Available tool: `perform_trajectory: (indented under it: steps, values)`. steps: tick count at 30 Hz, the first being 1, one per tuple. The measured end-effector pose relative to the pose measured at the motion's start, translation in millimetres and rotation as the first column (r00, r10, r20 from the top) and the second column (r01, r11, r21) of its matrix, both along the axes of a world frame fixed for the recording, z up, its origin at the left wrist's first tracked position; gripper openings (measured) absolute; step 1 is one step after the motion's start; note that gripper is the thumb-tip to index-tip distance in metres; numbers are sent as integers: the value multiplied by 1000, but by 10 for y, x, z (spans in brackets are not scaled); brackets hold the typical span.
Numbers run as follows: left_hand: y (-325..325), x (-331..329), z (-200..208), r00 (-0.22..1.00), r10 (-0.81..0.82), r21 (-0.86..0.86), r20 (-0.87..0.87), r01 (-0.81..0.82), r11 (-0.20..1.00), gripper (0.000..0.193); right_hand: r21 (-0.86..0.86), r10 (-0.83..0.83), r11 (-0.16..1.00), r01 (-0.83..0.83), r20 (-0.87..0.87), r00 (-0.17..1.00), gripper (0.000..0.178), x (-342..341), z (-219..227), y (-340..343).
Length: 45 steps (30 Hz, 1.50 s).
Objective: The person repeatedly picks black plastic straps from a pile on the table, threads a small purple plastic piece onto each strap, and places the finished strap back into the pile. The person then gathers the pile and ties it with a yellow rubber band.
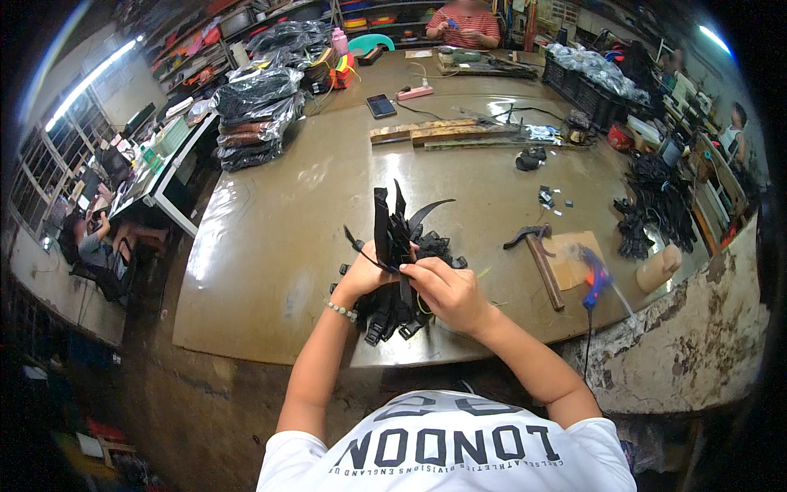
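Observation:
A bundle of black webbing straps point(393, 231) stands upright between my hands near the table's front edge. My left hand point(365, 271) is wrapped round the bundle, its fingers partly hidden behind the straps. My right hand point(447, 287) pinches a thin black strap against the bundle's front, thumb and forefinger together. Below and around both hands, black plastic buckles point(379, 330) hang from the strap ends or lie on the table.
A hammer point(545, 271) lies right of me on a tan board, beside a blue glue gun point(597, 283) with a cord. Wooden strips point(447, 131), a phone point(380, 106) and wrapped stacks point(261, 111) lie farther off. A person in a striped shirt point(467, 31) sits opposite.

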<state>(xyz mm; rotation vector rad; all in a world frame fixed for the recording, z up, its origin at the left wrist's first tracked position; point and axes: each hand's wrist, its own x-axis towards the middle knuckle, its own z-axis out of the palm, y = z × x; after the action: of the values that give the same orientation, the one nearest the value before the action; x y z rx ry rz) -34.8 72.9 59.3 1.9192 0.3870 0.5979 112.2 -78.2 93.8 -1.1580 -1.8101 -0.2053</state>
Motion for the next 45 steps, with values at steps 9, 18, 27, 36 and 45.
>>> perform_trajectory:
  steps: [9, 18, 27, 36, 45]
  values:
    - [-95, -4, 118, 996, -21, 187, 89, 4, 982, 33, -144, 90, 980, -139, -304, 948, 24, 159, 458, 89]
    - [-26, 21, 10, 999, 40, -2, 30, -40, 999, 35, 574, -44, 817, 45, -16, 999, 32, -7, 394, 15]
    - [3, 50, -75, 997, 35, 33, 72, -37, 999, 33, -48, -93, 995, 83, -273, 957, 19, -215, 9, 205]
    - [4, 73, 2, 999, 54, 65, -8, -53, 996, 30, -313, 10, 938, -150, -407, 913, 21, 24, 226, 201]
    - [-49, 79, 20, 996, 88, -34, 1, -88, 996, 34, -118, -118, 990, 78, -387, 914, 20, 20, 618, 161]
